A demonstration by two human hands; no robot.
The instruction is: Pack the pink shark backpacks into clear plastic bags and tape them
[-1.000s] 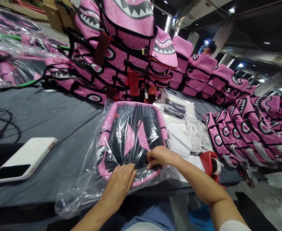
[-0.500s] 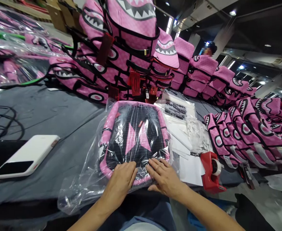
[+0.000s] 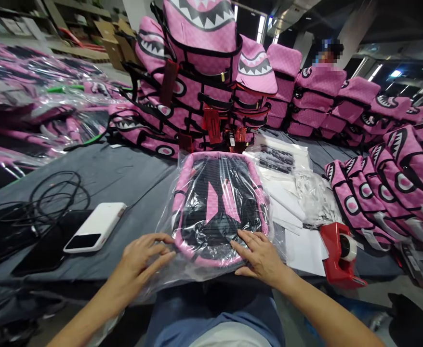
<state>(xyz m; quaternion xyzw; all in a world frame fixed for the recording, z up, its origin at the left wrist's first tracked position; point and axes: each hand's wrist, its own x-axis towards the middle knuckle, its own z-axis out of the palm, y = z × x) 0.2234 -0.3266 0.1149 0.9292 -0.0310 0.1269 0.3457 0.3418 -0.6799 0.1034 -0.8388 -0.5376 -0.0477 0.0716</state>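
A pink-and-black backpack (image 3: 211,226) lies on the grey-covered table, its ribbed black back panel up, inside a clear plastic bag (image 3: 166,217). At its lower left edge is my left hand (image 3: 142,258), fingers stretched out and apart, the tips against the loose plastic. My right hand (image 3: 262,258) rests on the lower right of the bagged backpack, fingers spread over the film. Neither hand grips anything that I can see.
Pink shark-mouth backpacks (image 3: 200,67) are piled behind. Smaller pink bags (image 3: 356,202) line the right. Nearby are a red tape dispenser (image 3: 341,258), white sheets (image 3: 303,253), a white power bank (image 3: 98,226) and black cables (image 3: 58,197). Plastic-wrapped bags fill the left. A person stands far back.
My left hand has moved from the backpack's lower middle out to its left edge, and its fingers have spread. My right hand stays on the lower right. The view has turned left.
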